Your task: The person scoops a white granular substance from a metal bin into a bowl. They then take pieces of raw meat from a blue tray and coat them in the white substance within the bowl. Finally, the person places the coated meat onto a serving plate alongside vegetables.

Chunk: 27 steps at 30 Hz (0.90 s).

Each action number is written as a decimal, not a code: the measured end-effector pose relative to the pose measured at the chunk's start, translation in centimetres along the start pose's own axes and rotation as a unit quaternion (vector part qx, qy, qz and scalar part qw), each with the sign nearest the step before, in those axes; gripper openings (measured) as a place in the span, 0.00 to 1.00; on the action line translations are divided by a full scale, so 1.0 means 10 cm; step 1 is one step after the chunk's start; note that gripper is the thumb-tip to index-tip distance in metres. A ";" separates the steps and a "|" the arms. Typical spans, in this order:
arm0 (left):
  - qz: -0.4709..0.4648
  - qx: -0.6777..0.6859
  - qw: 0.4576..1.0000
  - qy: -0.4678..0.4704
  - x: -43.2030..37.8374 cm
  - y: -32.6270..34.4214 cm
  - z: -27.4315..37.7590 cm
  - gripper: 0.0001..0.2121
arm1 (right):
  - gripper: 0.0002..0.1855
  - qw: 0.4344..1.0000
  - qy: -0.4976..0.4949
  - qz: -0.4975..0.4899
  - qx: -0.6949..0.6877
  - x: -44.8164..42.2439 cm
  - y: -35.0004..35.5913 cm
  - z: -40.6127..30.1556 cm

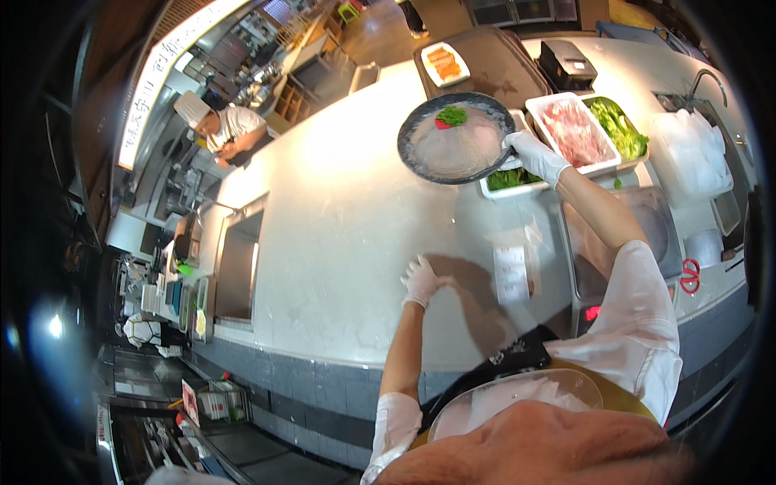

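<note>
My right hand, in a white glove, grips the right edge of a dark round plate and holds it out above the far part of the counter. Thin, pale, translucent slices are spread over the plate. A green leafy garnish with a red piece under it lies near the plate's far edge. My left hand, gloved too, is over the near part of the counter with its fingers apart and nothing in it. Whether it touches the surface I cannot tell.
Trays of raw meat, lettuce and dark green leaves stand by the plate. Beyond are a dark tray and a white dish. A scale, paper labels and red scissors lie right; a person stands left.
</note>
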<state>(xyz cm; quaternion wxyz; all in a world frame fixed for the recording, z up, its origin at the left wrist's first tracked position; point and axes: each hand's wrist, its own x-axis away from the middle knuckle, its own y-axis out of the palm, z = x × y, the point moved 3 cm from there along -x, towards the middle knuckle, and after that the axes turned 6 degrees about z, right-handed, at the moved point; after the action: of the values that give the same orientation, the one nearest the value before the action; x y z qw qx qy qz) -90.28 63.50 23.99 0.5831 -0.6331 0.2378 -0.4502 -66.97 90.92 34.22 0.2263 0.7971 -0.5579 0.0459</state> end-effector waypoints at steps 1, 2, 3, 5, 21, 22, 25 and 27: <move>0.005 -0.052 0.999 -0.005 -0.03 0.10 0.00 0.57 | 0.04 1.000 -0.030 0.005 0.003 -0.16 -0.01 -0.11; 0.006 -0.101 0.995 -0.013 -0.07 0.22 -0.02 0.57 | 0.05 0.998 -0.052 0.021 -0.028 -0.24 0.03 -0.24; 0.010 -0.124 0.992 0.007 -0.12 0.24 0.06 0.56 | 0.04 0.995 -0.009 0.071 -0.062 -0.52 -0.14 -0.25; 0.004 -0.153 0.988 0.027 -0.14 0.28 0.08 0.56 | 0.04 0.990 -0.043 0.112 -0.075 -0.90 -0.35 -0.39; -0.090 -0.180 0.979 0.031 -0.22 0.26 0.20 0.55 | 0.07 0.962 -0.076 0.260 -0.028 -2.18 -0.98 -0.27; -0.085 -0.172 0.981 0.031 -0.22 0.27 0.18 0.56 | 0.09 0.946 -0.101 0.274 0.139 -2.15 -0.94 -0.29; -0.076 -0.167 0.982 0.031 -0.21 0.31 0.12 0.56 | 0.10 0.971 -0.099 0.203 0.076 -1.99 -0.57 -0.18; -0.073 -0.172 0.982 0.030 -0.21 0.30 0.12 0.57 | 0.11 0.980 -0.044 0.195 0.004 -1.94 -0.33 -0.13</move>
<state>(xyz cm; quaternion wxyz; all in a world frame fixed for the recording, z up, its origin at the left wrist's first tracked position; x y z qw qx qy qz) -89.64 65.24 20.65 0.4233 -0.7258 0.2823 -0.4629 -70.96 109.25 28.00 0.1847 0.6751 -0.7120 0.0560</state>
